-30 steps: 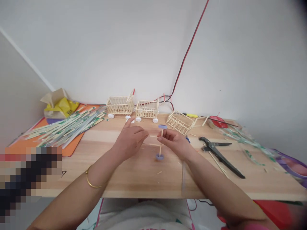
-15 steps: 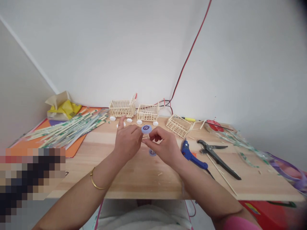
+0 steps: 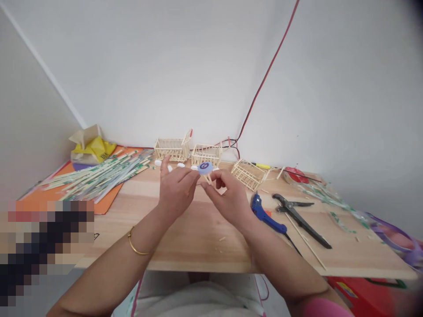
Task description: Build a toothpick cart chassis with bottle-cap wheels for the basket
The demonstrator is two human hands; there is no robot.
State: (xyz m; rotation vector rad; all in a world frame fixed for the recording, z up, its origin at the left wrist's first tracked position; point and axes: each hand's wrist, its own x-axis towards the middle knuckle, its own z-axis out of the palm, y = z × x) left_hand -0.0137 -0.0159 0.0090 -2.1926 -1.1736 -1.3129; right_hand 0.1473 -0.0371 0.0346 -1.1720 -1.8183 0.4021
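Above the middle of the wooden table (image 3: pixel 185 246), both my hands hold a small stick axle with a purple cap wheel (image 3: pixel 205 167) at its top end. My left hand (image 3: pixel 176 190) pinches the sticks from the left, index finger raised. My right hand (image 3: pixel 228 196) pinches the same piece from the right, fingers curled around it. The lower part of the piece is hidden behind my fingers.
Two stick carts (image 3: pixel 172 149) on white cap wheels and a third basket (image 3: pixel 248 174) lie at the back. A pile of wrapped sticks (image 3: pixel 99 176) lies left on orange paper. A blue glue gun (image 3: pixel 266 215), black pliers (image 3: pixel 299 218) and plastic wrappers (image 3: pixel 333 200) lie right.
The axle was upright between my hands with both purple caps visible; I have tilted it so the top cap faces me. My hands drew closer together and rose slightly. The glue gun came into view.
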